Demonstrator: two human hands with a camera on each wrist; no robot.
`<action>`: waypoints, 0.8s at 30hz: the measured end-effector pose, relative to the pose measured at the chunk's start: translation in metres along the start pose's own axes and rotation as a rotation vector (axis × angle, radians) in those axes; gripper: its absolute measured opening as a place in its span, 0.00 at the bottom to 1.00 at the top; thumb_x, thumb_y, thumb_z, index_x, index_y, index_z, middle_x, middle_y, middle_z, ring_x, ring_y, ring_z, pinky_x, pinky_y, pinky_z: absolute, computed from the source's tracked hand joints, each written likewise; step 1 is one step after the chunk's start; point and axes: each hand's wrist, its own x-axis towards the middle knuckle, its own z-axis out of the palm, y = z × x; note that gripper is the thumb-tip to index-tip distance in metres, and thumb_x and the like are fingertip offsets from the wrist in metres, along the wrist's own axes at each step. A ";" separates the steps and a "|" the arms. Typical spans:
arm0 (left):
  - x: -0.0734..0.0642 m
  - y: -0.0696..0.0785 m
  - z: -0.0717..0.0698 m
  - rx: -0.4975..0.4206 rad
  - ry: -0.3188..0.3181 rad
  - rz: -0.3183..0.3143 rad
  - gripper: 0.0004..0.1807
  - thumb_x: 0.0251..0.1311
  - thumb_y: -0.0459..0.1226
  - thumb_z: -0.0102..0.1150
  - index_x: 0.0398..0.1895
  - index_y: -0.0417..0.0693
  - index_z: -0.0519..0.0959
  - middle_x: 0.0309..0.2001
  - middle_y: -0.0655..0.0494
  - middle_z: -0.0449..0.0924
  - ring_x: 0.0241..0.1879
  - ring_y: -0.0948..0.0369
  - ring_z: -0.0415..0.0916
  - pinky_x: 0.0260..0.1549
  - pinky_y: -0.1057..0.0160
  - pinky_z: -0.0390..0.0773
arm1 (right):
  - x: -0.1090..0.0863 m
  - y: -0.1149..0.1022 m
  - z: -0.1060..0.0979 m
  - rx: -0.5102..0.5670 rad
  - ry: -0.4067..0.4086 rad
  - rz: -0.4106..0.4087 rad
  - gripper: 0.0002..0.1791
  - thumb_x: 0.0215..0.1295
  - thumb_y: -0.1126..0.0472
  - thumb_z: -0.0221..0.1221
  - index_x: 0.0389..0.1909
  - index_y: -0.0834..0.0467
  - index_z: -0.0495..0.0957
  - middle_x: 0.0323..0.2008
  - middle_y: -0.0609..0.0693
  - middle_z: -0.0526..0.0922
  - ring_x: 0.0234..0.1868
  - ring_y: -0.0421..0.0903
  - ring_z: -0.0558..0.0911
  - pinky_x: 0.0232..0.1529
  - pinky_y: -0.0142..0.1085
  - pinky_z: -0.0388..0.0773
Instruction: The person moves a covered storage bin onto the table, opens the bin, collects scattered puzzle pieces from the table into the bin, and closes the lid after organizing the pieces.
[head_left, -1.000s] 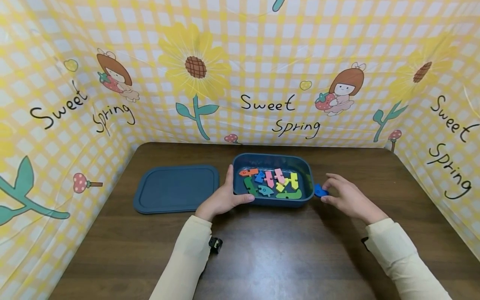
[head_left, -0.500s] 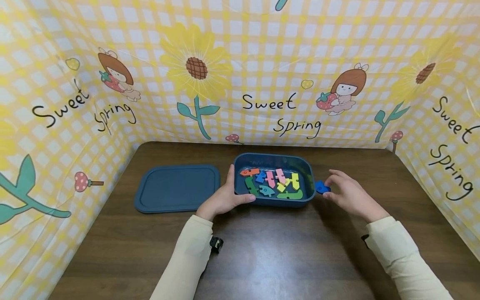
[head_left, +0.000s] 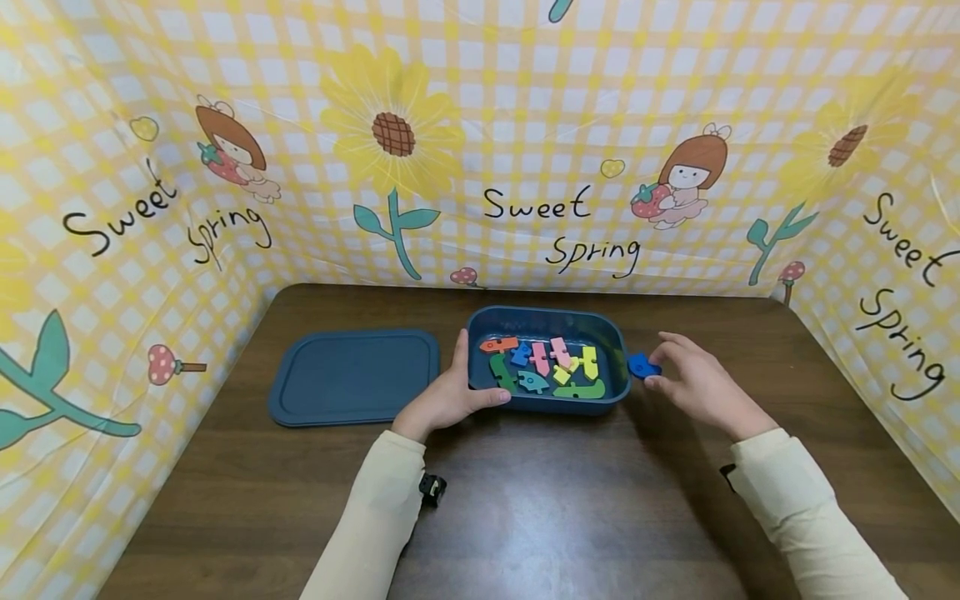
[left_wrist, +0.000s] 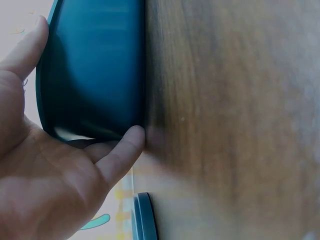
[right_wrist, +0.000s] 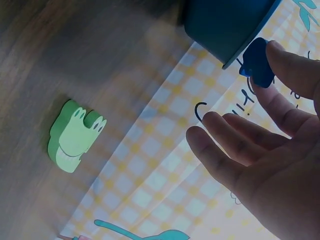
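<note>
A dark blue lidless box (head_left: 551,405) stands on the table with several colourful puzzle pieces inside: orange, blue, pink, yellow, green and teal. My left hand (head_left: 448,392) holds its left end, thumb over the front rim and fingers along the side. In the left wrist view the thumb meets the rim and a fingertip reaches the box's lower edge. Between thumb and index finger, my right hand (head_left: 693,379) pinches a blue puzzle piece (head_left: 642,365) just outside the box's right rim. The right wrist view shows the other fingers of that hand spread, clear of the piece (right_wrist: 259,62).
A matching dark blue lid (head_left: 356,377) lies flat left of the box. One light green puzzle piece, frog-like (right_wrist: 75,135), stands on the table near the right hand. Yellow checked cloth (head_left: 525,150) hangs behind the table and at both sides.
My right hand has shifted slightly right and away from me with the blue puzzle piece, which has turned a little. The left hand and the box keep their places.
</note>
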 end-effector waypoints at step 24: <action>-0.001 0.000 0.000 -0.009 -0.005 0.015 0.68 0.61 0.56 0.68 0.79 0.58 0.19 0.75 0.35 0.56 0.41 0.50 0.81 0.45 0.48 0.79 | 0.013 -0.011 0.012 0.011 -0.059 -0.015 0.10 0.68 0.62 0.65 0.45 0.63 0.79 0.69 0.71 0.64 0.66 0.71 0.67 0.63 0.64 0.65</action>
